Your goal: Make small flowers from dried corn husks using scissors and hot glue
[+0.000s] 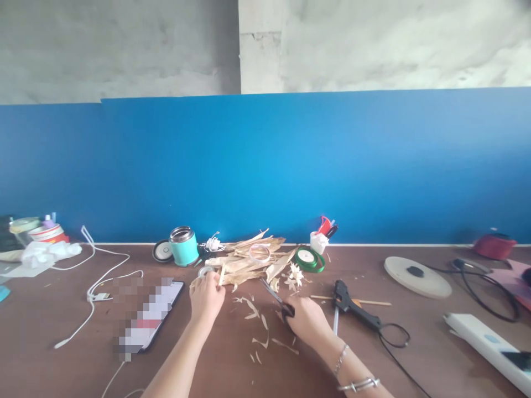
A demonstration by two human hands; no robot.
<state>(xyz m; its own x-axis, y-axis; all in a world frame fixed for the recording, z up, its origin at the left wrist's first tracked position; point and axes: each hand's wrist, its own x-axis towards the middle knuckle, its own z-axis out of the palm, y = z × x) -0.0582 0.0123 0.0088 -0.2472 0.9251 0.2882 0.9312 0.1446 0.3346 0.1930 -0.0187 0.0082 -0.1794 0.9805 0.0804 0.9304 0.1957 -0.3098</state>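
My right hand [310,321] is closed around the dark handles of a pair of scissors [274,293], whose blades point up and to the left. Between the fingers of my left hand [207,298] a small pale strip of dried husk [222,275] stands up. A roll of clear tape [204,271] lies just beyond that hand, partly hidden by it. Past both hands spreads a pile of dried husks [244,264], with a ring-shaped tape roll [259,254] on top. Cut husk scraps [264,321] are scattered between my hands. A pale husk flower [296,274] sits beyond the scissors.
A black glue gun [357,309] lies to the right beside a thin wooden stick [381,303]. Green ribbon [317,262] and a white cup of tools [319,242] stand behind. At left are a phone [155,320], a turquoise jar [185,250] and white cables [89,290]. A power strip [485,342] lies right.
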